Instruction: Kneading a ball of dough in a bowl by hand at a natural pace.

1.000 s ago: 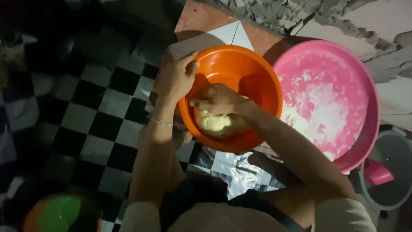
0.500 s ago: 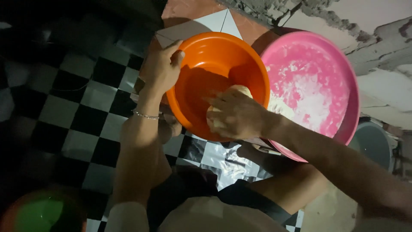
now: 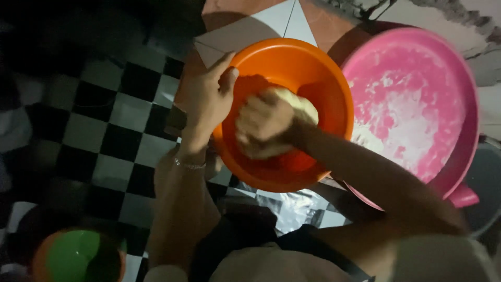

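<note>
The right hand [image 3: 263, 125] is down inside the orange bowl [image 3: 313, 68], curled into a loose fist and clamped on a pale lump of dough [image 3: 302, 107], most of which it covers (only the far edge of the lump peeks out past the knuckles). Half a second ago this hand lay flatter and nearer the bowl's right wall, and a second ago the dough sat low near the front of the bowl; now it is pushed up toward the middle, so the kneading looks to be carrying on, the lump being pressed and turned rather than lifted out. The hand is blurred, which suits a pressing motion.

The left hand [image 3: 209, 96] grips the bowl's left rim, thumb hooked over the edge and fingers outside, as it did in both earlier views; it steadies the bowl while the other works. A thin bracelet [image 3: 189, 165] circles that wrist.

The bowl rests low in front of the person, partly over a knee and above a crumpled sheet of clear plastic [image 3: 295, 209]. Touching its right side is a larger pink basin [image 3: 464, 104], its floor dusted and smeared with white flour. A smaller pink piece [image 3: 463, 197] pokes out under that basin's lower edge, beside a dark grey container. The black-and-white chequered floor [image 3: 112, 133] spreads to the left, with a green and orange ball [image 3: 75, 256] at the lower left.
</note>
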